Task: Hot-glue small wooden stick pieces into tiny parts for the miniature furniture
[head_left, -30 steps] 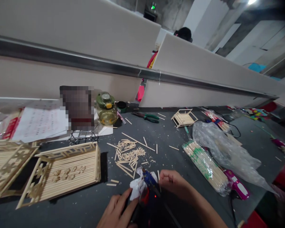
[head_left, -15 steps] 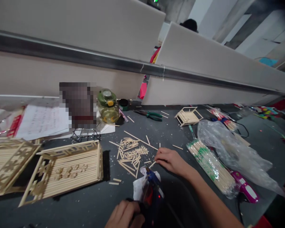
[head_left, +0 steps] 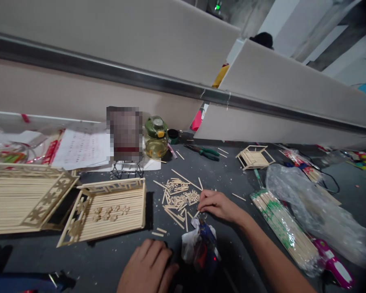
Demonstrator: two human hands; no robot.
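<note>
My right hand is closed in a pinch on a short wooden stick, beside a pile of small cut stick pieces. Just below it a dark blue hot glue gun with a lit red light rests by a crumpled white cloth. My left hand lies on the table left of the glue gun, its fingers loosely bent and the thumb apart. Nothing shows between them, though the fingertips are partly hidden. Left of the pile stands a stick-built tray holding several small flower-like wooden pieces.
Another stick-built piece stands far left. Behind are papers, a green-lidded bottle, pliers and a small stick-built chair. Bagged sticks, clear plastic and a purple tool lie right.
The view has turned left, so things sit farther right in the picture. My left hand has moved left, away from the glue gun. My right hand keeps its pinch near the pile.
</note>
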